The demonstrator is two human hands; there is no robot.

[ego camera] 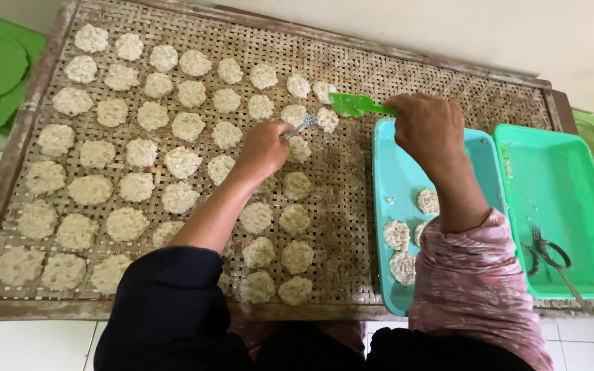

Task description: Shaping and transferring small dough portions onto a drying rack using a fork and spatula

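Woven bamboo drying tray in a wooden frame fills most of the frame, resting over white floor tiles.

Left hand, centre frame, closed around a metal fork; fork juts up-right from the fist, long axis diagonal, tines near a rice patty.

Right hand, right of centre, clamped on a green spatula; handle hidden in the fist, blade pointing left, long axis near horizontal, just above that patty.

Patties on the mat: roughly fifty, in rows from upper left to lower centre; exact count uncertain where the arm covers some.

Turquoise tray under the right forearm holds four patties. Green tray at right holds one fork.
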